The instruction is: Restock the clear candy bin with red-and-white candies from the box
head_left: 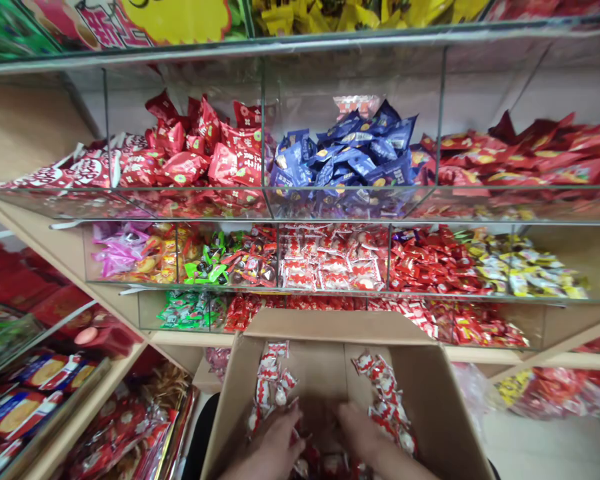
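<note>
An open cardboard box [330,325] stands in front of me, with red-and-white wrapped candies [386,387] lying along both its sides and more at the near bottom. My left hand [276,441] reaches into the box's left part, beside the left candies [263,390]. Its fingers are apart and slightly bent, and I see nothing held in them. Further right, my right hand [357,430] is inside the box near the right-hand candies. Motion blur and shadow smear its fingertips, so its grasp is unclear.
Ahead rise shelves with clear bins of red packets [205,143], blue packets [350,150] and similar red-and-white candies [333,260]. The bins' clear front edge [330,290] runs just behind the box. Left are slanted shelves with blue biscuit packs [23,407]. Bagged sweets [545,390] lie low on the right.
</note>
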Available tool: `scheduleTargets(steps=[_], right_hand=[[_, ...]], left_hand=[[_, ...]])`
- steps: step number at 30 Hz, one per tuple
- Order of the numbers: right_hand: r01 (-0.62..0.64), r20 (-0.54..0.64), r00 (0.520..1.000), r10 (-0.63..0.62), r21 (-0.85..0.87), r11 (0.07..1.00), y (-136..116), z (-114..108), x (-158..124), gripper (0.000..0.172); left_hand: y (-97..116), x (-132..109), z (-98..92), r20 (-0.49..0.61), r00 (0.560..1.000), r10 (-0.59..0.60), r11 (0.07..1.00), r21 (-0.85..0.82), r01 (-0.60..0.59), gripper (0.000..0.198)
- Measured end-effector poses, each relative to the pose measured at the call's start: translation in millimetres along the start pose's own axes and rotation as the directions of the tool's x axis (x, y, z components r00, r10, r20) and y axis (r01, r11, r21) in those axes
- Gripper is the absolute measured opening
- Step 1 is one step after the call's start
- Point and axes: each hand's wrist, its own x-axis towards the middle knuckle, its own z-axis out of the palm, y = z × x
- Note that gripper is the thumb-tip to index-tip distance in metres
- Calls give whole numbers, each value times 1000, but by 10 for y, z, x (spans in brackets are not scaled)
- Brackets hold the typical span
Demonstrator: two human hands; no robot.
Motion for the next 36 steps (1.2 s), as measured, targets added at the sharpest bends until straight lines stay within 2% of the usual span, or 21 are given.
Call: scheduleTargets(steps=[2, 3, 5, 7, 10, 13, 15, 18, 22, 25, 28, 32, 36], right_hand=[[2, 2, 1000, -2, 170, 985, -124, -274, 7, 5], [0, -13, 1000, 4, 338, 941, -205, -419, -4, 1], [4, -35, 999, 27, 671, 742, -382, -696, -37, 12], [24, -67, 996, 54, 820, 571, -547, -924, -68, 21], [14, -81, 988, 133, 898, 439, -714, -1129, -97, 24], [23, -105, 970, 222, 940, 342, -793, -1197, -117, 22], [51, -129, 961, 245, 952, 302, -820, -1205, -122, 21], [91, -167, 955, 246, 952, 293, -850, -1201, -116, 20], [158, -225, 928, 297, 960, 234, -886, -1175, -99, 20], [161, -208, 915, 344, 974, 161, -912, -1161, -97, 21], [142, -177, 923, 341, 982, 127, -920, -1177, -111, 21], [84, -130, 943, 306, 984, 158, -892, -1197, -132, 23], [106, -167, 921, 353, 977, 186, -870, -1151, -109, 21]], left_hand=[[198, -32, -141, -10, 1000, 28, 975, -218, -30, 52], [324, -54, -222, 1, 998, 60, 937, -345, -56, 56], [601, -99, -391, -8, 983, 185, 789, -595, -153, 53], [860, -132, -545, -74, 963, 259, 701, -671, -240, 37], [1123, -171, -698, -186, 954, 236, 648, -702, -298, 26], [1229, -229, -738, -226, 954, 196, 574, -763, -298, 24], [1252, -271, -730, -216, 955, 202, 503, -814, -290, 28], [1266, -309, -724, -195, 955, 221, 425, -863, -275, 35], [1271, -294, -740, -268, 948, 172, 405, -858, -316, 31], [1276, -259, -741, -277, 954, 113, 422, -856, -299, 36], [1283, -237, -742, -275, 960, 46, 447, -854, -266, 34], [1277, -241, -782, -305, 950, 72, 543, -787, -293, 21], [1266, -246, -810, -316, 945, 90, 594, -744, -306, 16]])
